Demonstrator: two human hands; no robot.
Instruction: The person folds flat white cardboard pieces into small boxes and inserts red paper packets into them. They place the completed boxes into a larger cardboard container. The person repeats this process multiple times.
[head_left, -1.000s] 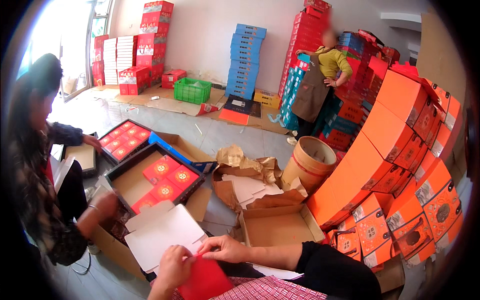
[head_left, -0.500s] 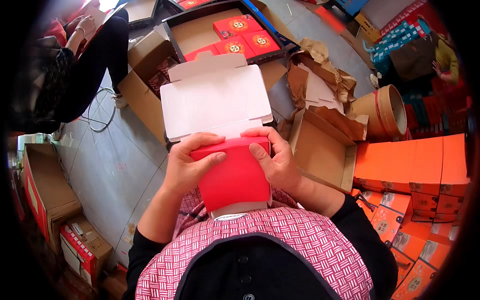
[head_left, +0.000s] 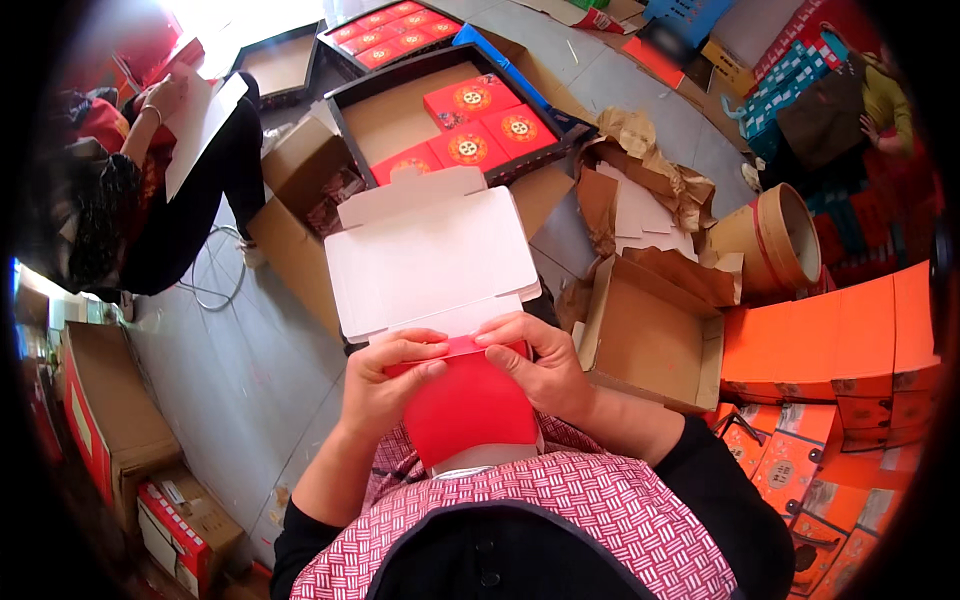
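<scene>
I hold a flat carton blank, white on its inner face and red on its outer face, against my lap. Its red lower panel is folded toward me. My left hand grips the fold from the left, thumb on top. My right hand grips the same fold from the right, fingers pressed along the crease. The white flaps of the blank stand open away from me.
A black tray with red square boxes lies ahead on the floor. A brown open carton sits at my right, beside stacked orange boxes and a round wooden tub. A person sits at left holding white card.
My head has tilted down from the room to my lap. The red-and-white blank has come up closer, and both hands have settled on its fold.
</scene>
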